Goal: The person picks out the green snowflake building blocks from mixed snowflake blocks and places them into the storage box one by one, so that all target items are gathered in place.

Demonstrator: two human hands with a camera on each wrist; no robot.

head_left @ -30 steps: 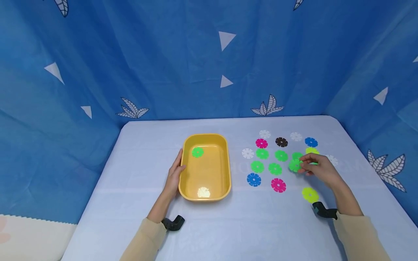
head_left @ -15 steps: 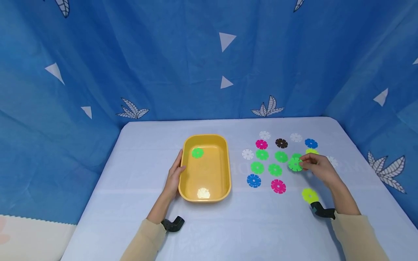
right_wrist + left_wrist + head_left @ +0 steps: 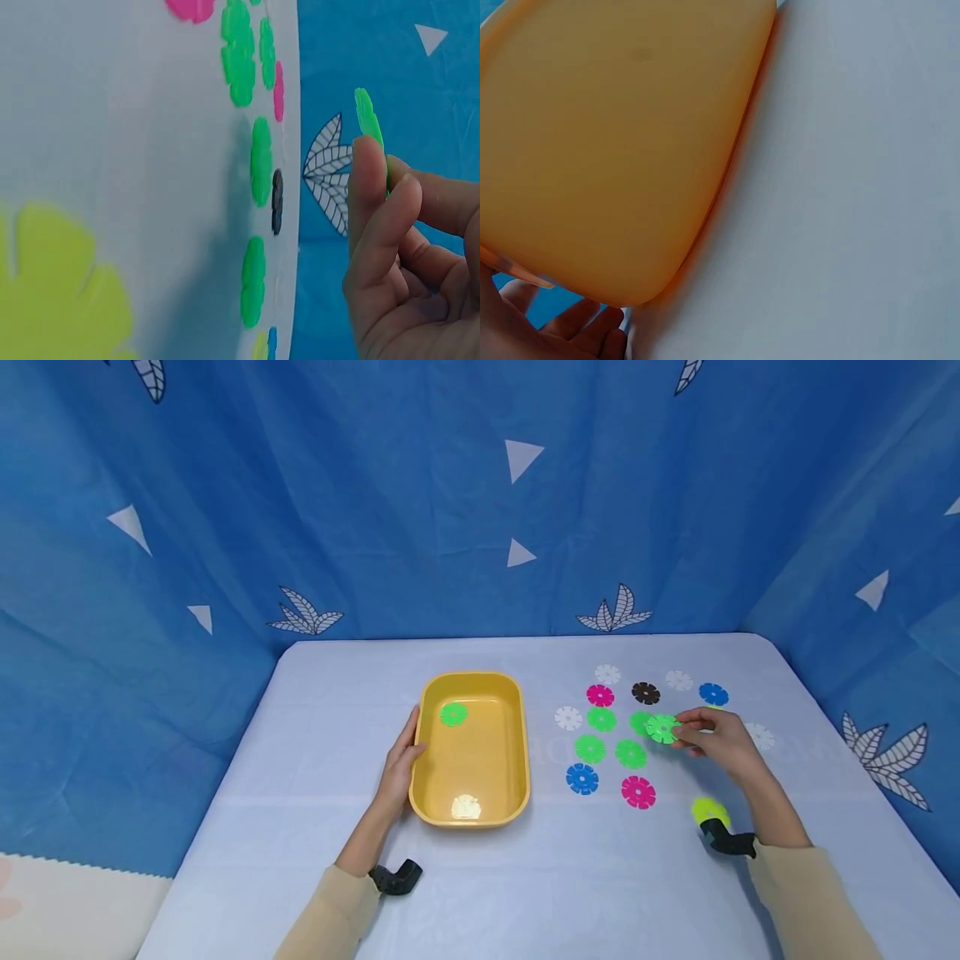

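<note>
My right hand (image 3: 716,739) pinches a green snowflake disc (image 3: 662,728) by its edge between thumb and fingers. In the right wrist view the held green disc (image 3: 367,120) shows edge-on, raised off the table. From the head it overlaps another green disc (image 3: 639,721) lying behind it. My left hand (image 3: 397,766) grips the left side of a yellow plastic tray (image 3: 524,752), thumb over the rim and fingers along the outside. One green disc (image 3: 453,714) lies inside the tray towards the far left. The left wrist view shows the tray's outer wall (image 3: 622,150) with fingers below it.
Several flat discs lie right of the tray, among them a pink disc (image 3: 638,792), a blue disc (image 3: 582,779), a black disc (image 3: 646,693) and a white disc (image 3: 568,718). A yellow disc (image 3: 709,811) lies partly under my right wrist strap. A blue curtain (image 3: 450,527) backs the white table (image 3: 337,693).
My right hand has lifted the green disc slightly and carried it left, over the neighbouring green disc. The left hand and tray have stayed in place.
</note>
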